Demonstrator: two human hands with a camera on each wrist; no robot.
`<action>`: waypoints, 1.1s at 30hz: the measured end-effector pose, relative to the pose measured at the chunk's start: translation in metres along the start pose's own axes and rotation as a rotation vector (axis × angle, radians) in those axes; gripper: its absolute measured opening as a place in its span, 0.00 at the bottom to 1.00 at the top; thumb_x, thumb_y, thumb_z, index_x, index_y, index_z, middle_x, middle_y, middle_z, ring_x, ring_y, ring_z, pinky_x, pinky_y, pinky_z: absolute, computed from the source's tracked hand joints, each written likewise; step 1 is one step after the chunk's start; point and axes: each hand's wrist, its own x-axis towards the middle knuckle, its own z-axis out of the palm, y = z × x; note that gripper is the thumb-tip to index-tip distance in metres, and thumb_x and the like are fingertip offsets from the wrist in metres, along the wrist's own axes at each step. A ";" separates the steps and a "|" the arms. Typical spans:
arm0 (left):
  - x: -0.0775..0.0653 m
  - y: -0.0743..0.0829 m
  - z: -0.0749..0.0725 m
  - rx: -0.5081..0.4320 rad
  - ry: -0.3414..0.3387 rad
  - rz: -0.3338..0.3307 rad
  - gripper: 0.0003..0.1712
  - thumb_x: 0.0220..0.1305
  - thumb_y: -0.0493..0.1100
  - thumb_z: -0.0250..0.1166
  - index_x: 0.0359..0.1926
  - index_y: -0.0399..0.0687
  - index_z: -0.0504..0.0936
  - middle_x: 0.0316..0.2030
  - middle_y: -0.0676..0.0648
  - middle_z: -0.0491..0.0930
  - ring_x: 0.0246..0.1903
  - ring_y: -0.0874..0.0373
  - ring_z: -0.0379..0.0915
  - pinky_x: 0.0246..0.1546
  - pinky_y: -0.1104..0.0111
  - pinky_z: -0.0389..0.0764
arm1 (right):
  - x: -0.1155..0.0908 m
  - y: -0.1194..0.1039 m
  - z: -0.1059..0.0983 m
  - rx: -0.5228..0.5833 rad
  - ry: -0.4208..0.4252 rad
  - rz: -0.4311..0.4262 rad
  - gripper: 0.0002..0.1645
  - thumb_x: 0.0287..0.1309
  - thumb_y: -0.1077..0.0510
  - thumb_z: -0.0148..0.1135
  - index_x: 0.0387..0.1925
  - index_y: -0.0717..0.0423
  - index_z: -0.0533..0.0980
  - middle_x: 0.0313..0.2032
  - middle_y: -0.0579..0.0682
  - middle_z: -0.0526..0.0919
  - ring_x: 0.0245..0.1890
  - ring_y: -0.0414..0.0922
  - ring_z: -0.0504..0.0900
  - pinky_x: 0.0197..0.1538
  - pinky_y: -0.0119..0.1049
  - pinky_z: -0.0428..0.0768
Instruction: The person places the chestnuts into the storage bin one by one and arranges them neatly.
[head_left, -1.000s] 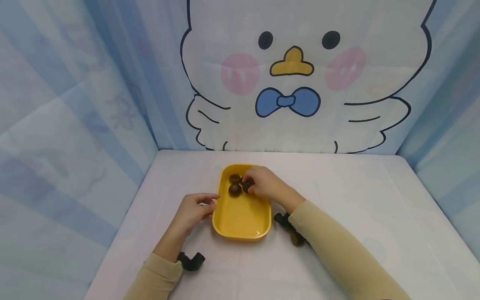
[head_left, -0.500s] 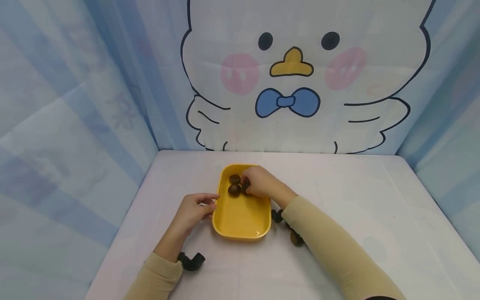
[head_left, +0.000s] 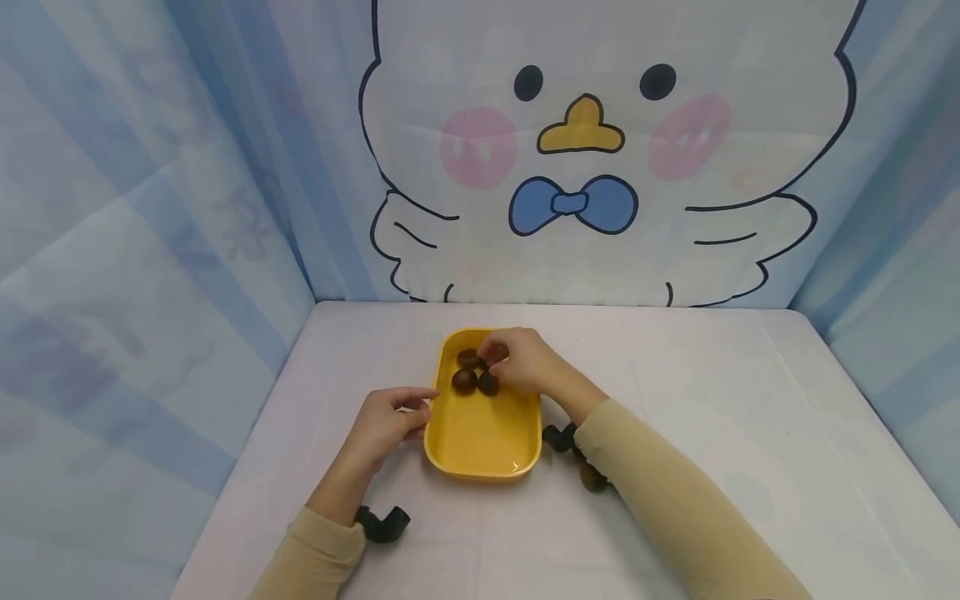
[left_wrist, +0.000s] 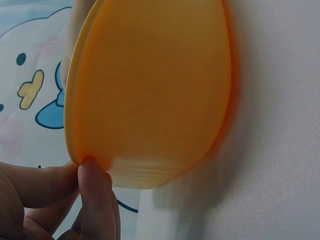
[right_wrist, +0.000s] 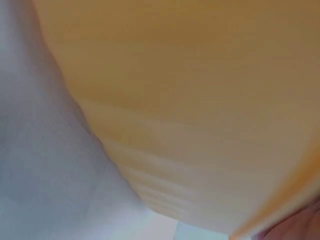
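Observation:
In the head view, a yellow tray [head_left: 482, 454] stands on the white table. Inside its far part lie several small, round, dark brown pieces, including one at the left [head_left: 464, 382] and one nearer the fingers [head_left: 488, 383]. My left hand [head_left: 386, 421] holds the tray's left rim; thumb and finger pinch that rim [left_wrist: 72, 135] in the left wrist view. Reaching over the right side, my right hand [head_left: 525, 360] has its fingers curled at a brown piece, partly hidden by them. The tray's outer wall [right_wrist: 165, 100] fills most of the right wrist view.
Another round brown piece [head_left: 592, 477] lies on the table beside the right sleeve [head_left: 667, 492]. Black curved parts show by the left wrist [head_left: 384, 525] and under the right wrist. A curtain printed with a cartoon bird [head_left: 570, 267] hangs behind the table.
My right fingers have shifted slightly within the tray, uncovering more of a brown piece near them. The left brown piece has moved slightly left. My left hand stays on the rim.

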 end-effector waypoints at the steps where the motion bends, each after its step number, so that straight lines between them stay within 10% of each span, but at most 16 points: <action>1: 0.000 0.000 0.000 0.001 0.002 -0.003 0.19 0.71 0.32 0.67 0.59 0.47 0.90 0.45 0.42 0.81 0.36 0.54 0.79 0.41 0.69 0.91 | -0.001 0.000 -0.002 0.015 -0.001 0.000 0.17 0.67 0.67 0.68 0.55 0.53 0.85 0.54 0.50 0.89 0.56 0.47 0.86 0.66 0.48 0.86; 33: 0.000 -0.001 0.000 0.010 0.009 -0.005 0.19 0.71 0.32 0.67 0.59 0.48 0.90 0.45 0.42 0.81 0.36 0.55 0.80 0.40 0.70 0.91 | -0.056 0.019 -0.039 0.208 0.083 0.026 0.17 0.68 0.65 0.69 0.56 0.52 0.85 0.59 0.55 0.87 0.56 0.49 0.88 0.60 0.44 0.90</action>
